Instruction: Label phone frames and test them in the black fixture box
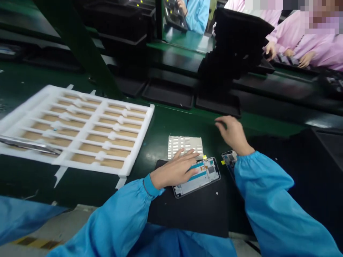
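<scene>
My left hand (pixel 177 169) lies flat, fingers stretched out, on an opened phone frame (pixel 204 176) that rests on a black mat (pixel 198 210). Just beyond its fingertips is a silvery sheet (pixel 184 145) with rows of small slots. My right hand (pixel 233 134) hovers over the green belt to the right, fingers loosely curled, nothing visible in them. A second phone part (pixel 229 159) lies partly hidden under my right wrist and sleeve.
A white foam tray (pixel 77 128) with tan compartments sits on the green belt (pixel 166 121) at the left, a thin metal piece (pixel 29 144) lying across its near edge. Black trays (pixel 168 93) line the far side. Other people in pink and blue sleeves work beyond.
</scene>
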Tool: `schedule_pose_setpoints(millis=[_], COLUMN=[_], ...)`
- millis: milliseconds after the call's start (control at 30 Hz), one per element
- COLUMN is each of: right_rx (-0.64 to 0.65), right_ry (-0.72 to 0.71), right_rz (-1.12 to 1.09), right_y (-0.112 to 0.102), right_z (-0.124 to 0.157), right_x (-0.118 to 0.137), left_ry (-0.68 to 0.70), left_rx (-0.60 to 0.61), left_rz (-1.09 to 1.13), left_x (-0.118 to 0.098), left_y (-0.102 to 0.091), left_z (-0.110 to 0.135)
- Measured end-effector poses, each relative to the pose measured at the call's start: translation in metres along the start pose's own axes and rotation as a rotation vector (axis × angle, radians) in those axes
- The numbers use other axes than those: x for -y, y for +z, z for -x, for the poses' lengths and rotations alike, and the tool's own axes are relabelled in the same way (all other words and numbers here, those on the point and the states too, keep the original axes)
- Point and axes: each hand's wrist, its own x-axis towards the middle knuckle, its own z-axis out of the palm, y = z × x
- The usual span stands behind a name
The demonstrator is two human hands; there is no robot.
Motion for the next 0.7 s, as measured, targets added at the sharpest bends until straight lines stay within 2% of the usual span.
schedule_pose_setpoints(millis=[100, 200, 533, 700], right_rx=[0.214, 0.309, 0.385, 0.407], right_ry=[-0.152, -0.188, -0.153, -0.175], right_rz=[-0.132, -0.176, -0.142, -0.214], right_y=[0.01, 0.019, 0.017, 0.015], right_z=[0.021, 0.034, 0.037, 0.037], right_x=[0.036, 0.055, 0.05, 0.054], left_ry=[0.03, 0.026, 0.007, -0.028], left_rx=[-0.01, 0.009, 0.025, 0.035], left_rz=[-0.031, -0.049, -0.038, -0.019], left_x=[0.003, 0.003, 0.002, -0.002], left_y=[0.002, 0.001, 0.001, -0.002], left_z=[-0.001, -0.004, -0.005, -0.006])
